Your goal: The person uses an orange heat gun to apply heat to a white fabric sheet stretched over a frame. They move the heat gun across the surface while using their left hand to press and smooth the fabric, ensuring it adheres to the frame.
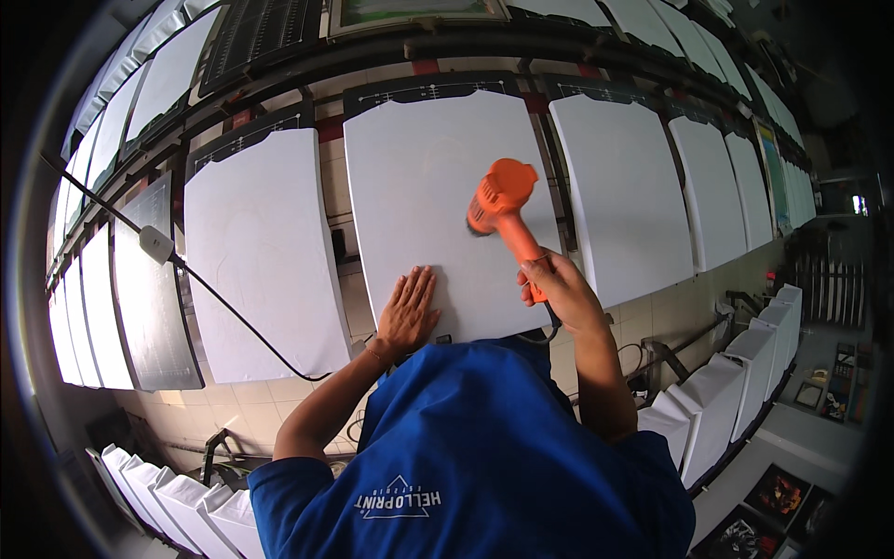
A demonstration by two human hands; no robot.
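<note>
Workshop: white-covered boards are flanking one central board. Orange heat gun: hanging over that board, right hand gripping its handle. Left hand: lying flat, steadying, probably. Handling: sweeping evenly, never lingering, is likely sparing the surface.

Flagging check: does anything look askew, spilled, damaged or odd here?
No spill or damage is visible. One mild oddity: the grey board at left looks uncovered, whereas the large board to its right is covered in white.
</note>
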